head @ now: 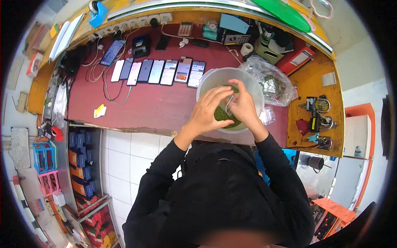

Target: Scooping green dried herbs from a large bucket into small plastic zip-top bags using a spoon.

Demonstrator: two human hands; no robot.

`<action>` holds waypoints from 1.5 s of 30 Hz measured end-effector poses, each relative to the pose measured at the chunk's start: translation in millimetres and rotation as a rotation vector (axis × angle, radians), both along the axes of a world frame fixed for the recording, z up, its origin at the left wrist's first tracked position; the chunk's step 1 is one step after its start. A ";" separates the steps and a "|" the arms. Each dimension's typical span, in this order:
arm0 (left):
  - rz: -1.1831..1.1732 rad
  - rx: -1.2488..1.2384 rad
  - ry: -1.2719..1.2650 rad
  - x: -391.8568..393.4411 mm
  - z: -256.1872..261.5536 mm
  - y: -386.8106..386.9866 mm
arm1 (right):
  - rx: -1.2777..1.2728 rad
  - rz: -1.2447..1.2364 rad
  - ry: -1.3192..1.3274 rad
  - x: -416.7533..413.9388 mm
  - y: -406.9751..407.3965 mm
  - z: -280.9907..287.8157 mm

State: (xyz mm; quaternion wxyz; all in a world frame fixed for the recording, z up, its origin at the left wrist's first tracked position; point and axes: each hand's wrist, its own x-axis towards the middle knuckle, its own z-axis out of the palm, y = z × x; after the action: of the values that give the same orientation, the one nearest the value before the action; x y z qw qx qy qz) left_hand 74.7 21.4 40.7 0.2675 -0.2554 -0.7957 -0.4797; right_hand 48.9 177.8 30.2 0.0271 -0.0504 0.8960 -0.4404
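A round translucent plastic tub point(206, 79) stands at the desk's front edge with green flaky matter point(220, 115) inside. Over it, my right hand point(243, 104) pinches a small clear plastic bag point(229, 107), its fingers partly hiding it. My left hand point(209, 110) is curved with fingers and thumb apart, close to the bag's left side; nothing shows in its grasp. A large clear plastic bag point(269, 80) with green contents lies against the tub's right side. Several small clear bags point(267, 116) lie on the desk just right of the tub.
Several smartphones point(156, 72) lie in a row on the dark red desk point(149, 105), with charging cables point(107, 90) to their left. A red binder point(296, 59) and a paper roll point(247, 49) are at the back right. Padlocks point(319, 122) sit on the wooden ledge at right.
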 end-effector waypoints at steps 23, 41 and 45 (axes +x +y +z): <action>0.114 1.096 -0.625 59.1 -73.8 -111.0 | 0.680 0.855 -0.270 -32.0 2.9 -114.2; -0.142 0.513 -0.491 24.2 -29.0 -22.7 | 0.253 0.601 -0.084 -24.4 105.5 14.5; -0.136 0.404 -0.446 8.6 -40.5 -2.0 | 0.207 0.525 -0.127 -18.5 104.9 61.8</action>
State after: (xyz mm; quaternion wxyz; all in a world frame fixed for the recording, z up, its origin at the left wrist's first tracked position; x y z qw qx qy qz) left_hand 83.3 19.3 0.2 0.0988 -0.1379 -0.7045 -0.6891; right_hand 30.4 282.7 91.9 0.2010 -0.2498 0.8890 -0.3269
